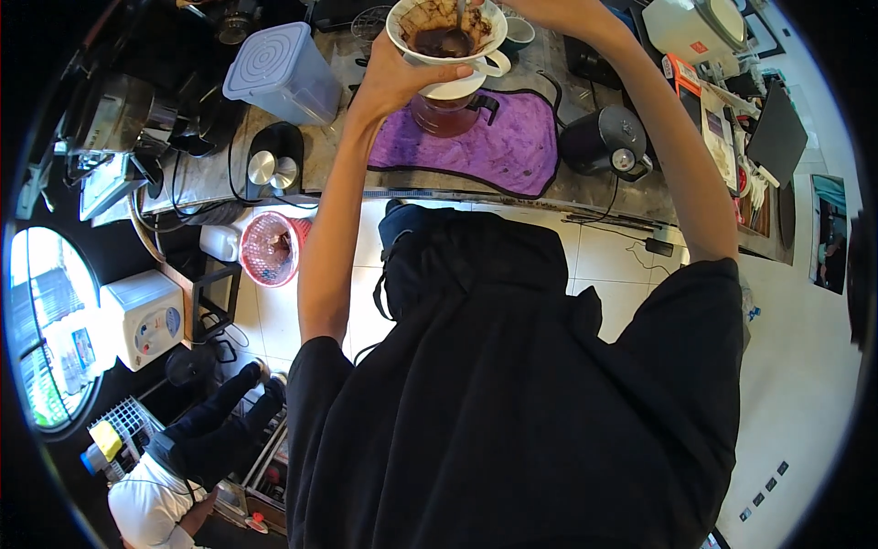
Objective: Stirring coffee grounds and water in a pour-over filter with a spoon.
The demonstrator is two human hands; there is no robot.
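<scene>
A white coffee dripper (495, 64) with a side handle stands over a glass carafe (444, 117) at the top of the view. Dark wet coffee grounds (430, 41) lie in it and cling to its lining. My left hand (400, 80) is closed around the dripper's left side, thumb along its front. A metal spoon (449, 40) dips into the grounds; its handle runs up to my right hand (540, 9), whose fingers are partly cut off by the upper edge. Reddish-brown liquid shows in the carafe, which sits on a purple cloth (517, 146).
A dark kettle (604, 142) is right of the cloth. To the left are a lidded plastic bin (283, 78) and a black tray with metal knobs (274, 165). A red basket (272, 247) stands on the floor. Another person (155, 499) in a white shirt is at lower left.
</scene>
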